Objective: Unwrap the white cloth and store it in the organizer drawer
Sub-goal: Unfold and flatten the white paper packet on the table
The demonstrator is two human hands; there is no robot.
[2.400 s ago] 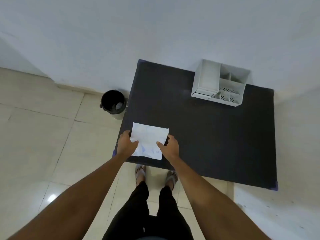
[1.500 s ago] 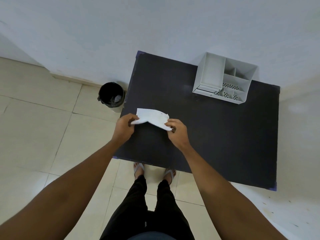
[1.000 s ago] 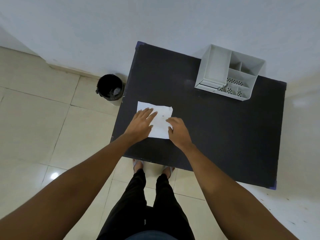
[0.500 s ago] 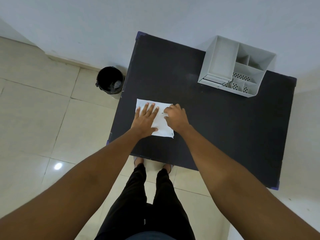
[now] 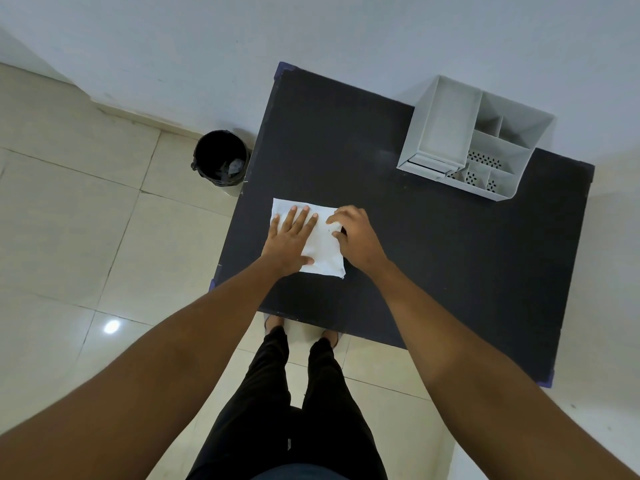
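Observation:
The white cloth (image 5: 325,252) lies flat, folded into a small rectangle, on the left part of the black table (image 5: 433,258). My left hand (image 5: 290,237) rests flat on the cloth's left half with its fingers spread. At the cloth's right edge, my right hand (image 5: 356,237) has its fingers curled and appears to pinch that edge. The grey organizer (image 5: 446,133) stands at the table's far right corner, well away from both hands. Its drawer front (image 5: 429,165) shows low on its near left side.
A black waste bin (image 5: 221,162) with some rubbish inside stands on the tiled floor beside the table's left edge. A white wall runs behind the table. My legs and feet are at the table's near edge.
The cloth went from being held up in both hands to lying flat on the table. My left hand spread over it and my right hand moved to its right edge.

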